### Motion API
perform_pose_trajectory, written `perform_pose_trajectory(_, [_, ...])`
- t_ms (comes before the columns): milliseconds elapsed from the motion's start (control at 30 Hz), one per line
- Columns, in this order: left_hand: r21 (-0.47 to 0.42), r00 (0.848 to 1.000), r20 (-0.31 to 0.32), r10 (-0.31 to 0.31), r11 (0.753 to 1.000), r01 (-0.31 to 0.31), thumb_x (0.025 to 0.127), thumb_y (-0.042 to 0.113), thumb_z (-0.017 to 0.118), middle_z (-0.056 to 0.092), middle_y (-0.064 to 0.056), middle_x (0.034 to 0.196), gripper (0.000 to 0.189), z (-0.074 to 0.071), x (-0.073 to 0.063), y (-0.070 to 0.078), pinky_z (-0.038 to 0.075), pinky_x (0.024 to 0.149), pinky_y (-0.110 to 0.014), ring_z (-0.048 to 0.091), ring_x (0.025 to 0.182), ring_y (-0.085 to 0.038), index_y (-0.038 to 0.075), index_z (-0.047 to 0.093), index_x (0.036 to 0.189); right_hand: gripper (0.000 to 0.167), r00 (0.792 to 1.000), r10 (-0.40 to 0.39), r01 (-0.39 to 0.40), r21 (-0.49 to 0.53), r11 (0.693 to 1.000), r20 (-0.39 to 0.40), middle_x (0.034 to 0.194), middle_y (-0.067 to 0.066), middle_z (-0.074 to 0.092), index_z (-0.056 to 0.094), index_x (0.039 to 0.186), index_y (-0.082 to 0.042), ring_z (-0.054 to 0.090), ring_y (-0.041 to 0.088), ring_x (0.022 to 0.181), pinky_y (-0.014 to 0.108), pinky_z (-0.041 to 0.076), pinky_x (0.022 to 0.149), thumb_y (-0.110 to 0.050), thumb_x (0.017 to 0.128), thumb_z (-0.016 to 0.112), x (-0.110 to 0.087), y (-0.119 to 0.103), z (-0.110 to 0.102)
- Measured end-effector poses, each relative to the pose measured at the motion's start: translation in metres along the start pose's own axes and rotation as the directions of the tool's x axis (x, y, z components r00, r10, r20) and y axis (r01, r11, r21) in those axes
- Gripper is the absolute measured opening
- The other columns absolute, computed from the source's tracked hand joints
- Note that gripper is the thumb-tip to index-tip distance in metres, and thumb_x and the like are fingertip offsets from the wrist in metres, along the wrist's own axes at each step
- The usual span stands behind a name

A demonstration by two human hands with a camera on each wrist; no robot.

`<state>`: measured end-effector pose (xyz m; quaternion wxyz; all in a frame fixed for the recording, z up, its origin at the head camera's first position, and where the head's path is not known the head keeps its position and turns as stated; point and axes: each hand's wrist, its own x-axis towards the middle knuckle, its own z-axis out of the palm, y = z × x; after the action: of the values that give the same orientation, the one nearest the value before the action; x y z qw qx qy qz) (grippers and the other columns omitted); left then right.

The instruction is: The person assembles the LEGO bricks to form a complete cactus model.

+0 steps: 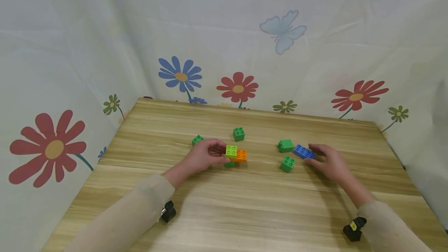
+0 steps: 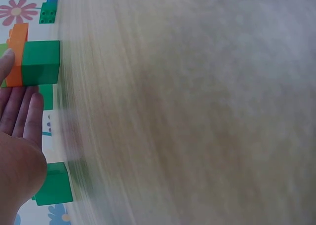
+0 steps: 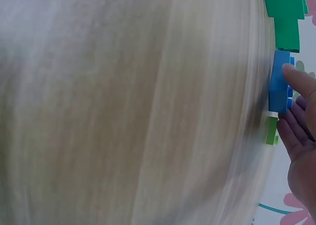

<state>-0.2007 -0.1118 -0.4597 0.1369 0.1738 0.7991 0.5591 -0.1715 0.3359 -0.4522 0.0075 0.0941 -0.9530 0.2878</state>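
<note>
My left hand (image 1: 202, 154) pinches a small stack of toy building bricks between thumb and fingers. On top is a lime green brick (image 1: 231, 151), under it a longer orange brick (image 1: 242, 155), and lowest a green brick (image 2: 41, 62). Whether the stack touches the table I cannot tell. To the right, a long blue brick (image 1: 303, 151) lies on the table, and my right hand (image 1: 331, 163) pinches its right end. The thumb (image 3: 295, 77) lies against the brick's near side in the right wrist view; the other fingers reach behind it.
Several green bricks lie around: one behind the left hand (image 1: 197, 139), one farther back (image 1: 239, 134), one tipped over beside the blue brick (image 1: 286, 146), one nearer (image 1: 287, 164). A lime green piece (image 3: 271, 131) shows beyond the blue brick. Flowered cloth (image 1: 224, 30) hangs behind the wooden table (image 1: 245, 213).
</note>
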Motion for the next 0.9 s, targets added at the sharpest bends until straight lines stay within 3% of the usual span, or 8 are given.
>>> perform_pose_trajectory(300, [-0.002,1.0,-0.007,0.012,1.0,-0.012,0.089,0.013,0.09,0.075,-0.007,0.125,0.041,0.0,0.0,0.0,0.062,0.098,-0.035,0.072,0.113,-0.023,0.007,0.073,0.125,0.041,1.0,-0.017,0.016,-0.059,0.998,-0.018,0.132,0.03,0.068,0.065,0.137,0.006,0.068,0.048,0.119,0.066,0.054,0.102,-0.01,0.101,0.076,0.002,-0.002,0.003])
perform_pose_trajectory(533, [0.005,1.0,-0.013,0.017,1.0,-0.017,0.088,0.012,0.09,0.075,-0.007,0.124,0.041,0.002,0.0,0.0,0.062,0.098,-0.034,0.072,0.112,-0.022,0.006,0.073,0.125,0.04,0.997,-0.047,0.046,-0.033,0.998,-0.057,0.132,0.031,0.068,0.066,0.136,0.008,0.067,0.049,0.118,0.067,0.054,0.1,-0.008,0.101,0.075,0.002,-0.007,-0.005])
perform_pose_trajectory(900, [-0.001,1.0,-0.021,0.014,1.0,-0.014,0.088,0.013,0.09,0.075,-0.008,0.124,0.041,0.002,-0.001,-0.001,0.062,0.097,-0.035,0.073,0.112,-0.022,0.005,0.073,0.125,0.047,0.991,-0.104,0.103,-0.017,0.994,-0.083,0.131,0.023,0.072,0.067,0.141,-0.002,0.068,0.043,0.117,0.066,0.056,0.098,-0.028,0.103,0.075,0.016,-0.05,-0.017])
